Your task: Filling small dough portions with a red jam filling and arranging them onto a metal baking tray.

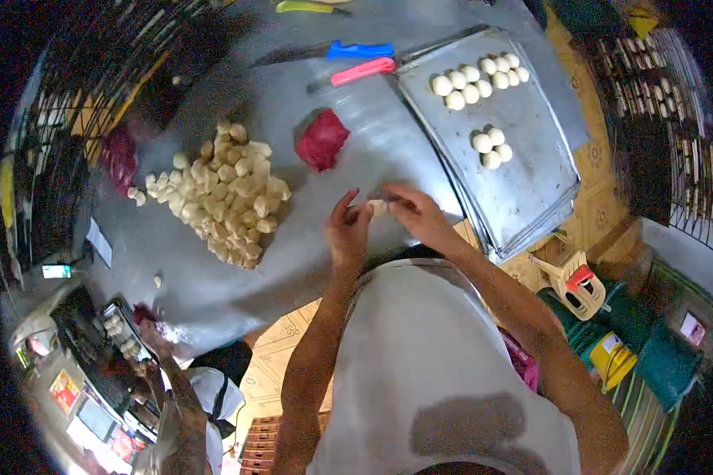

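Note:
In front of my body I hold a small pale dough piece (379,207) over the table's near edge. The thumb of my left hand (348,235) presses on its left side, with the index finger raised and bent. My right hand (417,215) pinches its right side, fingers curved over it. Beyond my hands a crumbly-looking red lump (322,140) lies on the grey metal table (293,87). A large heap of cut dough pieces (226,190) is to the left. On the right, round dough balls (470,93) sit in two groups on a metal tray (523,178).
Blue-handled (360,51) and pink-handled (363,71) knives lie beyond the red lump, a yellow-green-handled one (305,7) farther off. Another person's hand (157,339) works at the table's left end. Green bins (665,364) and a yellow bucket (612,361) stand at lower right.

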